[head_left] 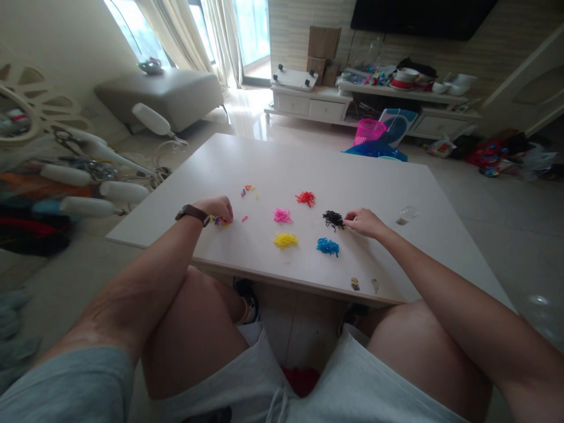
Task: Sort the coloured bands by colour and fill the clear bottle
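My left hand [217, 207] rests on the table with its fingers curled down over a small mixed-colour pile of rubber bands [219, 221]. What its fingertips pinch is hidden. At the right edge of a heap of black rubber bands [332, 219], the fingertips of my right hand [363, 222] come together; anything between them is too small to make out. Between my hands lie separate heaps of pink bands [282, 216], red bands [305, 198], yellow bands [285, 240] and blue bands [328, 247]. A single pinkish-red piece [244, 218] lies right of my left hand.
A few mixed bands [248, 188] lie farther back on the white table [259, 158]. A minion figure [355, 284] and a small clear piece [375, 285] sit by the front edge. Clear plastic [409, 212] lies right. A pink basket [369, 131] stands beyond the table.
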The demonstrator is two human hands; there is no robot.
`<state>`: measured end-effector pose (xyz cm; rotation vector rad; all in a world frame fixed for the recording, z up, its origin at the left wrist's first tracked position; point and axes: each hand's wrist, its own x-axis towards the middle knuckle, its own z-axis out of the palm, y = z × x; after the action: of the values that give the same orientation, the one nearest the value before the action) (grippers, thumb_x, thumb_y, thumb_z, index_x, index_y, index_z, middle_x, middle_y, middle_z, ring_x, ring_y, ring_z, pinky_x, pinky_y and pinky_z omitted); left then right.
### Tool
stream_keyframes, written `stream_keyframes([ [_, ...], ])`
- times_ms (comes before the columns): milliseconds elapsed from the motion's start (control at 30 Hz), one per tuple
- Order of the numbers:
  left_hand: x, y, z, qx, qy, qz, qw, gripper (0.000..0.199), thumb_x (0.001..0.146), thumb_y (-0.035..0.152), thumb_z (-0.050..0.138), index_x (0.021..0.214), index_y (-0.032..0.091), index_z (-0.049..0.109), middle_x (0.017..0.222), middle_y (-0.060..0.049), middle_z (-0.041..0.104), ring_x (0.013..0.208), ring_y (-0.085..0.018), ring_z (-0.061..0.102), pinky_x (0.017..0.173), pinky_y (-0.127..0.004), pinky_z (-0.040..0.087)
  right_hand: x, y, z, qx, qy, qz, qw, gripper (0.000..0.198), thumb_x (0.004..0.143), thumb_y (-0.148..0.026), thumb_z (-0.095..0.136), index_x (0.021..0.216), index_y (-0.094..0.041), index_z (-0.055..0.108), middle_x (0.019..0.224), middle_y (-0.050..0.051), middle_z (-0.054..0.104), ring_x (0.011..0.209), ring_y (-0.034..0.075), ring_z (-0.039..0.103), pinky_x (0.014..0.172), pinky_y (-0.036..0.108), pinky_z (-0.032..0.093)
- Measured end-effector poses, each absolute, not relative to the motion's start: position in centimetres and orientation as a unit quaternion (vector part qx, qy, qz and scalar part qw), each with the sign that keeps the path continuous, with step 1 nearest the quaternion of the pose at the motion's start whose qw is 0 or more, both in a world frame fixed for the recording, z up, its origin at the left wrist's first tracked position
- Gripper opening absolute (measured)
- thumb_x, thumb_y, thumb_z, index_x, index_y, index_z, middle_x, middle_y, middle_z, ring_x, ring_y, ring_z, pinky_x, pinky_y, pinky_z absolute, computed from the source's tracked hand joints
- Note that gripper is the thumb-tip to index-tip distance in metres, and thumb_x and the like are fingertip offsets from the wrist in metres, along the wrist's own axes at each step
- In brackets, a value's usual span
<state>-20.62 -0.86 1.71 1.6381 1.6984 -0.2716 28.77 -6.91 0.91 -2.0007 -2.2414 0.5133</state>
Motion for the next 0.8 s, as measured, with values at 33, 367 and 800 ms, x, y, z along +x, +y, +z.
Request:
stream_keyframes([
  [33, -20.5, -0.9, 1.7, 0.641, 0.663, -0.113, 0.370, 0.012, 0.047, 0.023, 0.073, 0.057, 0.016, 0.071, 0.060, -0.007, 0.067, 0.061, -0.020, 0.062, 0.057, -0.026, 0.047, 28.8, -6.9, 0.9, -0.655, -0.735, 0.169, 0.047, 0.023, 0.078, -0.038, 0.061, 0.082, -0.021, 0.076, 0.089, 0.004, 0.076, 0.079, 0.018, 0.065, 0.068, 0.027, 0.043],
  [367, -16.9, 0.0, 1.8, 0.704, 0.626, -0.076, 0.325, 0.024, 0.055, 0.031, 0.075, 0.073, 0.017, 0.074, 0.072, -0.006, 0.071, 0.072, -0.019, 0.064, 0.061, -0.024, 0.047, 28.8, -6.8, 0.8, -0.657, -0.735, 0.164, 0.040, 0.023, 0.078, -0.038, 0.061, 0.083, -0.022, 0.076, 0.091, 0.004, 0.077, 0.082, 0.019, 0.066, 0.069, 0.027, 0.044],
  [800, -15.4, 0.1, 1.6, 0.691, 0.629, -0.051, 0.351, 0.023, 0.047, 0.020, 0.075, 0.069, 0.019, 0.075, 0.073, -0.006, 0.071, 0.074, -0.022, 0.065, 0.067, -0.028, 0.051, 28.5, -7.1, 1.5, -0.659, -0.731, 0.170, 0.051, 0.023, 0.079, -0.037, 0.061, 0.084, -0.021, 0.077, 0.089, 0.005, 0.077, 0.078, 0.018, 0.066, 0.067, 0.026, 0.045],
])
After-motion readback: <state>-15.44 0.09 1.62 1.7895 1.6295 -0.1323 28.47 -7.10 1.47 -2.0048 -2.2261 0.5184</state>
